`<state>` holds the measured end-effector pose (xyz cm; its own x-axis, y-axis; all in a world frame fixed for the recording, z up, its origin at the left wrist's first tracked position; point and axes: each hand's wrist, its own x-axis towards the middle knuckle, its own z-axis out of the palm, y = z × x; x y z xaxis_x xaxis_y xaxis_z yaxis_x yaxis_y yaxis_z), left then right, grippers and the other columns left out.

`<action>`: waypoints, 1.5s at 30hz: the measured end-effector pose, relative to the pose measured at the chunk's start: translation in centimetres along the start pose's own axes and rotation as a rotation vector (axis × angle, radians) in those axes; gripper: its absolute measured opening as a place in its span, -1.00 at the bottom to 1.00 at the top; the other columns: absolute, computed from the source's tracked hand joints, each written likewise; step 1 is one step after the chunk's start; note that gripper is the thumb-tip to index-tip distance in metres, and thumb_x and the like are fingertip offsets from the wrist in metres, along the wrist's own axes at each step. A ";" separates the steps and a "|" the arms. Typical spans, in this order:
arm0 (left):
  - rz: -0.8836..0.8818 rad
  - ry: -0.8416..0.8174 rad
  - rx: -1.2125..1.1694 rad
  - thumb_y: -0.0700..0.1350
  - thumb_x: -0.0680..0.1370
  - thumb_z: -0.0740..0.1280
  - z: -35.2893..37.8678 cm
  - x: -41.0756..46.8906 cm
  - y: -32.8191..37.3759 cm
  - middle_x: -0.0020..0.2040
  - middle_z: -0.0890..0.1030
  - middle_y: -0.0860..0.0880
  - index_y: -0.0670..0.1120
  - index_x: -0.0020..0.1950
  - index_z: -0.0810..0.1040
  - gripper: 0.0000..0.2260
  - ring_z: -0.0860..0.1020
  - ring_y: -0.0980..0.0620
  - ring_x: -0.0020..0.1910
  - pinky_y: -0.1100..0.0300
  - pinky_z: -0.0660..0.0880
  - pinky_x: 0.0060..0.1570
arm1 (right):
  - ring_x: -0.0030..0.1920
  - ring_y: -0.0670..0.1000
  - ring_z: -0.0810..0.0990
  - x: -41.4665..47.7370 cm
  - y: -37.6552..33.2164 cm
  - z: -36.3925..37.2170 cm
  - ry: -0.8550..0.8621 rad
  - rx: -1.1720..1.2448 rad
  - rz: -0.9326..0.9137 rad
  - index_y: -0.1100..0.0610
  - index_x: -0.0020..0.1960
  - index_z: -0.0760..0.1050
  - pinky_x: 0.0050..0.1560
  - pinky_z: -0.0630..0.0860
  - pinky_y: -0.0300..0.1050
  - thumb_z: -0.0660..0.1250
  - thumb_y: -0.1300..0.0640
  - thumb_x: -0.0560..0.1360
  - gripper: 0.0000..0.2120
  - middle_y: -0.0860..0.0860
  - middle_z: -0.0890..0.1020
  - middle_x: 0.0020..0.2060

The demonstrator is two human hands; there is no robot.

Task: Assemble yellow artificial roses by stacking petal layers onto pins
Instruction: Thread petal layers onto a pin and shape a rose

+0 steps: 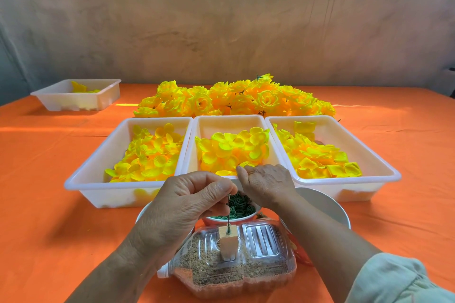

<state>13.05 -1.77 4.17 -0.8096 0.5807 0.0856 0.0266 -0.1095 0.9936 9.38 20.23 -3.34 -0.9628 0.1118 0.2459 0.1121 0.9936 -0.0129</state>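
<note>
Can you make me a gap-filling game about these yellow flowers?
The left hand pinches a thin metal pin standing in a small wooden ____.
The right hand is at the ____ of three adjoining white plastic trays of yellow fabric petals.
The round bowl behind the pin holds ____ rings.
The finished yellow roses lie piled on an ____ tablecloth.
Answers: block, middle, green, orange.

An orange cloth [49, 155] lies spread wide before a mottled grey-brown wall [221, 19]. Nearest the camera a clear plastic bottle [261, 270] lies on its side, half full of what looks like sand, with a small wooden block [227, 245] set in its upper side. A round white dish [327, 206] sits just behind, to the right.
</note>
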 end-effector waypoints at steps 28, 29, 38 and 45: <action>-0.022 -0.015 -0.046 0.05 0.21 0.45 0.8 -0.8 1.3 -0.35 0.60 -0.09 -0.08 -0.30 0.70 -0.78 0.62 0.01 -0.39 0.27 0.58 -0.30 | 0.03 0.14 0.57 0.0 -0.1 0.1 0.037 0.026 0.022 -0.02 0.04 0.53 -0.16 0.19 -0.04 -0.18 -0.19 0.62 -0.47 0.03 0.66 -0.05; -0.018 -0.016 -0.043 0.05 0.22 0.45 0.8 -0.7 1.3 -0.35 0.60 -0.09 -0.08 -0.30 0.70 -0.78 0.62 0.01 -0.39 0.27 0.57 -0.30 | 0.03 0.14 0.58 0.0 0.0 0.2 0.040 0.026 0.022 -0.02 0.04 0.53 -0.16 0.19 -0.04 -0.18 -0.20 0.62 -0.46 0.03 0.66 -0.05; -0.026 -0.014 -0.022 0.08 0.23 0.46 0.8 -0.4 0.9 -0.34 0.61 -0.05 -0.06 -0.29 0.70 -0.77 0.61 0.04 -0.41 0.27 0.57 -0.31 | 0.02 0.15 0.57 0.2 0.0 0.3 0.028 0.020 0.017 -0.02 0.08 0.53 -0.16 0.22 -0.03 -0.19 -0.19 0.62 -0.45 0.03 0.66 -0.04; 0.004 -0.016 -0.022 0.06 0.24 0.46 0.6 -0.8 0.8 -0.32 0.61 -0.10 -0.10 -0.27 0.68 -0.76 0.62 -0.01 -0.34 0.20 0.61 -0.21 | -0.03 0.14 0.56 0.0 0.0 0.2 0.028 0.019 0.020 -0.02 0.00 0.50 -0.19 0.18 -0.04 -0.20 -0.19 0.62 -0.48 0.03 0.65 -0.10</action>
<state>14.05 -1.85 4.99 -0.8002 0.5927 0.0911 0.0168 -0.1298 0.9914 9.31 20.23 -3.47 -0.9531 0.1313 0.2728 0.1261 0.9913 -0.0366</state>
